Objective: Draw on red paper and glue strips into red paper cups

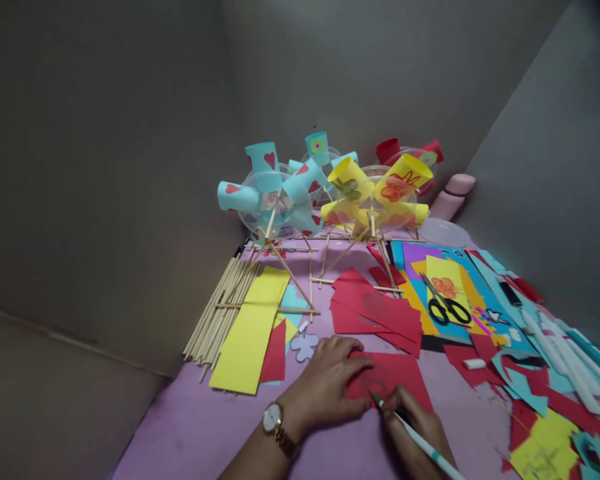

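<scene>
Red paper (405,373) lies on the purple table (180,427) before us, our spread left hand (330,380) resting on its left edge, our right hand (417,417) gripping a green-tipped marker (420,441). If that left hand slackens, the paper could skew. Scraps (540,440) crowd the right side; bare table beside our watch (272,418) leaves room.

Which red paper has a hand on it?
The red sheet under the left hand, where the green-tipped marker points. The other red papers, including the pile just behind, have no hand on them.
</scene>
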A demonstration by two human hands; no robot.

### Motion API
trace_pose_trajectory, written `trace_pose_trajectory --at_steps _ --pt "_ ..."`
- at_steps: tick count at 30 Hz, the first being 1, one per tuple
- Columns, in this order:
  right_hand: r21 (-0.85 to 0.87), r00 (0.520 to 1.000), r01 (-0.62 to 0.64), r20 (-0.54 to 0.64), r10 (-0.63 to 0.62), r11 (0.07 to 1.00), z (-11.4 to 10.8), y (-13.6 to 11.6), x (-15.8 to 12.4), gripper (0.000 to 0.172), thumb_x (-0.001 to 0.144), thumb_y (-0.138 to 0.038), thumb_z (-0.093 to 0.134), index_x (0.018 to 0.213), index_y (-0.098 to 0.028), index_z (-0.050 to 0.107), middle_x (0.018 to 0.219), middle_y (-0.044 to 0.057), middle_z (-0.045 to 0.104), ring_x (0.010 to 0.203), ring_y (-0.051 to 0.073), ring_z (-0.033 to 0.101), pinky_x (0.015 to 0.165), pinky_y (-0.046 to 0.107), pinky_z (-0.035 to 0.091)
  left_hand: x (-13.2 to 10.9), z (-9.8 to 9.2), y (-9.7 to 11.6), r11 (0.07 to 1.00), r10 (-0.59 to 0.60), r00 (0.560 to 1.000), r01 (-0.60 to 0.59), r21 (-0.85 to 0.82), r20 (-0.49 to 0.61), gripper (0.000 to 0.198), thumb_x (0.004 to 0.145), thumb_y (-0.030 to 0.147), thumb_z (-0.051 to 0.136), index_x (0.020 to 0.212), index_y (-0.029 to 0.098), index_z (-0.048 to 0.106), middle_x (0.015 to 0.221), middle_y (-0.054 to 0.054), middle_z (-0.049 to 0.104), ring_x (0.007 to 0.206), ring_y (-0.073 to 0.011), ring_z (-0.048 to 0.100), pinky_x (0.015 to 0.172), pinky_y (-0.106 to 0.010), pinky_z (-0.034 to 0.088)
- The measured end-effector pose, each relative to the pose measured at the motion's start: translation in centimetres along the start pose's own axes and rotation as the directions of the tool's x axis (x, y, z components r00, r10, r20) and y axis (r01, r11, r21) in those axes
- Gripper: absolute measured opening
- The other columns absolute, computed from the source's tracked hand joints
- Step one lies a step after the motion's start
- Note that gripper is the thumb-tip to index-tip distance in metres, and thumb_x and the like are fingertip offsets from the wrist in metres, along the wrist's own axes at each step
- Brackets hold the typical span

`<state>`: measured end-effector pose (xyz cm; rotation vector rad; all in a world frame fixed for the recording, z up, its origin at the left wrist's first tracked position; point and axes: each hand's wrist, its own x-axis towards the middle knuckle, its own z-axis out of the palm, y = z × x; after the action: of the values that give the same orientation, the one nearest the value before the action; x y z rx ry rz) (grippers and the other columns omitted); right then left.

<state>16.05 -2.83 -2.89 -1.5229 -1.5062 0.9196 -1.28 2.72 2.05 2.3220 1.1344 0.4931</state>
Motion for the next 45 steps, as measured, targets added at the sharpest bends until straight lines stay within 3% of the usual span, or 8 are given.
trace_pose_trajectory --at_steps 3,16,21,28,37,45 --pt "0.021 0.998 -0.033 -0.059 0.034 0.999 0.3 -0.3 -0.1 0.016 0.075 -0.031 0.049 0.062 -0.024 0.045 0.047 -0.006 0.046 0.045 0.014 0.045 0.045 0.022 0.033 0.0 0.1 -0.1 1.000 0.000 1.000 0.000 0.004 -0.002 0.047 0.073 0.032 0.070 0.118 0.027 0.057 0.120 -0.004 0.053 0.112 -0.0234 0.046 0.097 -0.038 0.036" --pt "0.052 0.996 -0.009 -0.087 0.013 0.999 1.0 -0.7 0.6 0.011 0.071 -0.024 0.045 0.061 -0.024 0.042 0.048 -0.006 0.046 0.045 0.013 0.046 0.046 0.022 0.033 0.2 -0.1 -0.6 0.998 -0.029 0.999 0.030 -0.049 0.014 0.049 0.075 0.030 0.070 0.122 0.030 0.055 0.126 -0.004 0.051 0.119 -0.0252 0.043 0.101 -0.042 0.035" --pt "0.036 0.998 0.036 -0.053 -0.034 0.999 0.5 -1.0 0.9 0.008 0.066 -0.022 0.042 0.058 -0.024 0.041 0.047 -0.005 0.047 0.044 0.013 0.047 0.044 0.022 0.034 0.7 0.5 -1.2 1.000 -0.008 1.000 0.007 -0.027 -0.009 0.049 0.074 0.024 0.070 0.121 0.031 0.056 0.127 -0.004 0.050 0.119 -0.0268 0.043 0.100 -0.044 0.037" --pt "0.043 0.991 0.023 -0.133 -0.017 0.999 -0.3 -1.0 1.1 0.008 0.068 -0.024 0.043 0.060 -0.023 0.045 0.048 -0.004 0.048 0.044 0.014 0.048 0.044 0.022 0.037 0.6 0.7 -1.3 1.000 -0.021 1.000 0.021 -0.012 0.013 0.052 0.072 0.019 0.070 0.120 0.030 0.056 0.128 -0.004 0.049 0.120 -0.0270 0.041 0.101 -0.045 0.036" --pt "-0.014 0.996 0.041 -0.083 -0.042 0.999 0.1 -0.7 1.2 0.006 0.070 -0.022 0.041 0.064 -0.023 0.043 0.049 -0.005 0.047 0.044 0.015 0.050 0.045 0.022 0.036 0.7 0.9 -1.6 1.000 -0.031 0.999 0.031 -0.001 0.013 0.053 0.072 0.019 0.070 0.121 0.031 0.055 0.131 -0.004 0.048 0.122 -0.0271 0.040 0.102 -0.046 0.035" --pt "-0.124 0.993 0.102 -0.050 -0.109 0.987 0.0 -0.9 1.5 0.008 0.071 -0.020 0.037 0.067 -0.023 0.043 0.051 -0.001 0.057 0.046 0.017 0.057 0.046 0.023 0.040 0.8 1.1 -1.8 1.000 -0.018 1.000 0.018 0.016 -0.002 0.053 0.071 0.018 0.069 0.120 0.031 0.056 0.129 -0.003 0.049 0.121 -0.0265 0.041 0.101 -0.045 0.036"
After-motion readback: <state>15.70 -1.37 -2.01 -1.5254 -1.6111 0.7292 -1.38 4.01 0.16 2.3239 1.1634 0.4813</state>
